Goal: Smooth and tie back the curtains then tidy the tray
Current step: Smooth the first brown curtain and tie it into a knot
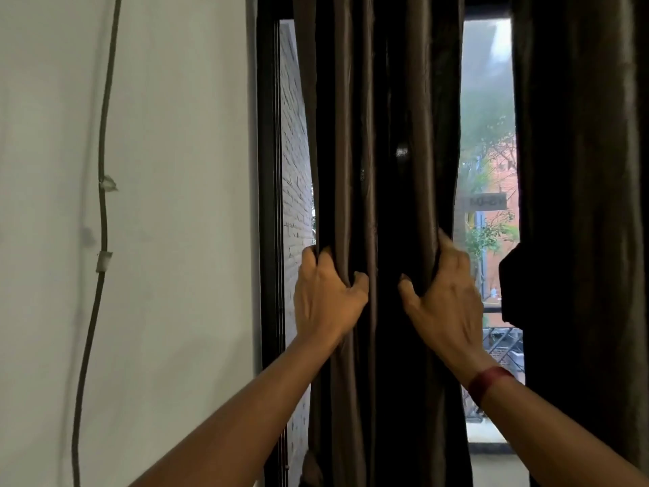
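Note:
A dark brown curtain (382, 135) hangs in gathered folds in front of the window, in the middle of the view. My left hand (325, 293) grips its left edge at about mid-height, fingers curled round the cloth. On the right edge, my right hand (444, 293) holds the folds at the same height; a dark red band circles that wrist. Between the two hands the fabric is bunched narrow. A second dark curtain panel (579, 170) hangs at the far right. No tray is in view.
A white wall (175, 205) fills the left side, with a thin cable (102, 212) taped down it. The black window frame (268, 205) stands beside the curtain. Glass strips show brick and trees outside. A dark boxy object (509, 286) juts out at the right.

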